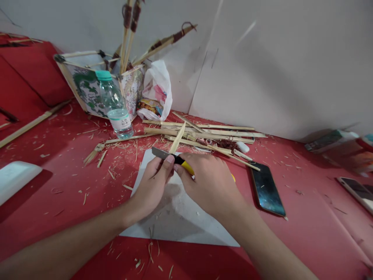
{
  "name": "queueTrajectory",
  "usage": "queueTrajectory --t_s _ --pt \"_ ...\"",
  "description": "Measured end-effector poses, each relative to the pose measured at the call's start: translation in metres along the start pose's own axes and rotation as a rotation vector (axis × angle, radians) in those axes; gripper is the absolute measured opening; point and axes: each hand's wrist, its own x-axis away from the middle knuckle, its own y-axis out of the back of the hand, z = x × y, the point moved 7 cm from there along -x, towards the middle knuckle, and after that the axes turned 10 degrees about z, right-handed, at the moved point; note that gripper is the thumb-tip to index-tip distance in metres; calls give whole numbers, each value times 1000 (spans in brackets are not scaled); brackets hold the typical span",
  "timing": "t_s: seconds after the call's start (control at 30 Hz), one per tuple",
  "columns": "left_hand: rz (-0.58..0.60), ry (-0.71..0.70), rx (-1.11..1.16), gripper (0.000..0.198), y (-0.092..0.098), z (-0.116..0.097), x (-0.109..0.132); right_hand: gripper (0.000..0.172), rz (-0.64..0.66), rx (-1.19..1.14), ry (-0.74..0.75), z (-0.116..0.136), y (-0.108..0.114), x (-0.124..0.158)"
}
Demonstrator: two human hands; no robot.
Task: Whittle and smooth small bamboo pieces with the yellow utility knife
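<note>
In the head view my right hand (pixel 208 181) is closed round a yellow and black utility knife (pixel 187 166), its blade out and pointing left. My left hand (pixel 154 182) grips a pale bamboo strip (pixel 177 139) whose pointed end sticks up and away from me. The blade lies across the strip, and my left thumb presses at the blade's base. The strip's lower end is hidden by my hands. Both hands are above a white sheet (pixel 180 221) dotted with a few shavings.
Behind my hands lies a pile of bamboo sticks (pixel 210 132). A water bottle (pixel 116 109), a dragon-printed holder (pixel 87 87) and a white plastic bag (pixel 160 87) stand at back left. A phone (pixel 267 188) lies right. Shavings litter the red table (pixel 96 217).
</note>
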Motion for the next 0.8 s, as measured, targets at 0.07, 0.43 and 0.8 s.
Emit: queueTrajectory --t_s 0.07,0.43,0.8 --pt "-8 -6 -19 35 2 0 0 22 -5 5 -6 0 1 0" --pt "39 5 -209 43 7 -1 -5 18 -79 98 -23 2 5 3" --pt "57 25 17 38 4 7 -5 25 -167 42 -68 -19 22 0"
